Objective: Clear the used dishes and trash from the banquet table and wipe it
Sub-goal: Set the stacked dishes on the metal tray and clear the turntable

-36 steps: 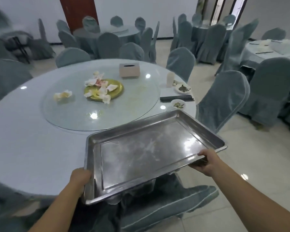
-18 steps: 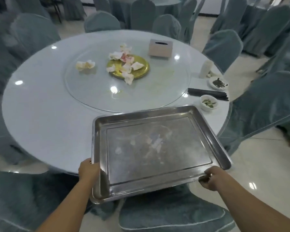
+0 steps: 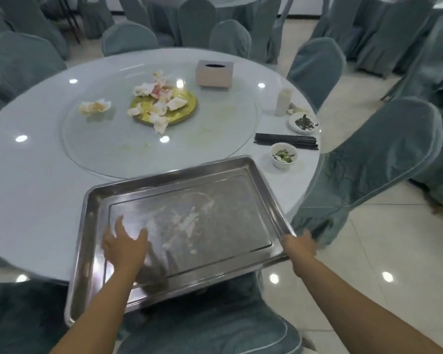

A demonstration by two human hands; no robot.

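A large rectangular metal tray (image 3: 189,221), with a raised rim and a dull, scratched and smeared bottom, lies on the near edge of the round table (image 3: 31,190), and its near end sticks out past the table edge over a chair seat. The left hand (image 3: 125,247) lies flat inside the tray with the fingers spread and straight, and it holds nothing. The right hand (image 3: 299,245) has its fingers curled around the right near corner of the tray rim. The table has a smooth, shiny pale top that reflects the ceiling lights, and a round glass turntable (image 3: 215,139) sits in its middle. On the glass there is a round golden plate (image 3: 187,106) covered with crumpled white napkins (image 3: 161,108), one more crumpled napkin (image 3: 94,107) beside it, and a square beige tissue box (image 3: 214,73). At the right side of the table are a small white bowl (image 3: 284,155) with green leftovers, black chopsticks (image 3: 287,141) in a bundle, a small white dish (image 3: 304,122) with dark leftovers, and a white bottle (image 3: 283,102). Chairs (image 3: 368,159) in grey-green fabric covers stand around.
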